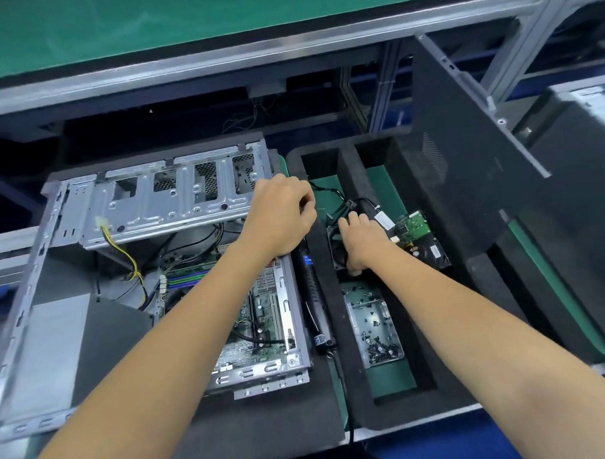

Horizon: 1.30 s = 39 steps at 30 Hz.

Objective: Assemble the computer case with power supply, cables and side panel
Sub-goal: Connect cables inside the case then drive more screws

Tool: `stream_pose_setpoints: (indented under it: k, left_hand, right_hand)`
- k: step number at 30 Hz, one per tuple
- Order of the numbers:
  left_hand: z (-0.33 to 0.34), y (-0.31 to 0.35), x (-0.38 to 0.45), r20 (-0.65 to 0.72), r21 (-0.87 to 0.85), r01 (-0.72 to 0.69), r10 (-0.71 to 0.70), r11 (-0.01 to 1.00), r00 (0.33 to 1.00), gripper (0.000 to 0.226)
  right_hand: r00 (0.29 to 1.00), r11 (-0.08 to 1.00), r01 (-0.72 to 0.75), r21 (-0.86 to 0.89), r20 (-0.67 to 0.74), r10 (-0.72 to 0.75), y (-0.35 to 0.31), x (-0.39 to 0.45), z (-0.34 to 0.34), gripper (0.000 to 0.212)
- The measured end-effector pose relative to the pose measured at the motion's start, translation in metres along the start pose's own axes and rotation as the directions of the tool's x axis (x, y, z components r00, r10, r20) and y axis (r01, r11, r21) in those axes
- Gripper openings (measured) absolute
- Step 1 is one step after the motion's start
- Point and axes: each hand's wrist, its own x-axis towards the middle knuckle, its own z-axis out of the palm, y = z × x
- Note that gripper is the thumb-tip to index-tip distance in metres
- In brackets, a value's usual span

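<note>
An open grey computer case [29,307] lies on its side at the left, its motherboard [262,299] and yellow-black cables [123,252] exposed. My left hand [280,216] hovers at the case's right edge, its fingers curled round a thin black cable [327,190]. My right hand [361,242] reaches into the black foam tray [352,330] and grips a black case fan [336,242]. A hard drive [428,245] with a green circuit board lies just right of that hand. The dark side panel [463,155] leans upright at the tray's right.
A metal dish of small screws [373,326] sits in the tray's near compartment. A black electric screwdriver [313,297] lies between case and tray. Another case [573,158] stands at the far right. A green shelf [150,21] overhangs the back.
</note>
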Motion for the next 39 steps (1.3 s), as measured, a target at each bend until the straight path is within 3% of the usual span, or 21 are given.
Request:
stream_pose_setpoints:
  k: [5, 10, 12, 16, 19, 23, 25, 28, 31, 34, 39]
  left_hand:
    - [-0.002, -0.001, -0.001, -0.007, -0.091, 0.016, -0.017, 0.996, 1.000, 0.016]
    - [-0.010, 0.004, 0.001, 0.023, -0.239, 0.091, -0.088, 0.967, 0.996, 0.015]
    - [-0.014, 0.005, 0.002, 0.056, -0.370, 0.154, -0.143, 0.916, 0.988, 0.016]
    - [-0.028, 0.009, -0.001, 0.162, -0.561, 0.265, -0.209, 0.784, 0.964, 0.040]
    - [-0.043, 0.006, -0.003, 0.155, -0.630, 0.268, -0.220, 0.729, 0.963, 0.029]
    - [-0.077, -0.015, -0.018, 0.149, -0.771, 0.285, -0.274, 0.569, 0.950, 0.025]
    - [-0.095, -0.033, -0.031, 0.150, -0.812, 0.293, -0.305, 0.505, 0.941, 0.023]
    - [-0.119, -0.065, -0.055, 0.157, -0.822, 0.302, -0.319, 0.482, 0.935, 0.025]
    - [-0.136, -0.096, -0.083, 0.141, -0.852, 0.279, -0.319, 0.443, 0.937, 0.006]
    - [-0.149, -0.119, -0.112, 0.137, -0.873, 0.271, -0.329, 0.405, 0.934, 0.004]
    - [-0.156, -0.147, -0.149, 0.210, -0.859, 0.331, -0.323, 0.390, 0.923, 0.018]
  right_hand:
    - [0.993, 0.972, -0.006, 0.235, -0.109, 0.033, 0.021, -0.027, -0.040, 0.090]
    - [0.974, 0.889, 0.044, 0.457, -0.219, 0.064, 0.035, -0.060, -0.079, 0.105]
    - [0.955, 0.865, 0.089, 0.493, -0.290, 0.067, 0.030, -0.073, -0.094, 0.103]
    - [0.917, 0.838, 0.171, 0.519, -0.394, 0.057, 0.014, -0.092, -0.119, 0.102]
    - [0.877, 0.819, 0.255, 0.513, -0.479, 0.027, -0.002, -0.102, -0.138, 0.103]
    - [0.838, 0.776, 0.386, 0.499, -0.542, -0.069, -0.026, -0.113, -0.167, 0.106]
    - [0.830, 0.730, 0.440, 0.523, -0.548, -0.108, -0.040, -0.117, -0.182, 0.096]
    - [0.819, 0.571, 0.502, 0.650, -0.570, -0.072, -0.067, -0.118, -0.203, 0.056]
    - [0.870, 0.409, 0.459, 0.789, -0.492, -0.027, -0.099, -0.116, -0.217, 0.025]
    - [0.892, 0.373, 0.436, 0.819, -0.449, -0.058, -0.131, -0.112, -0.220, 0.021]
    - [0.865, 0.344, 0.498, 0.796, -0.485, -0.128, -0.172, -0.113, -0.212, 0.015]
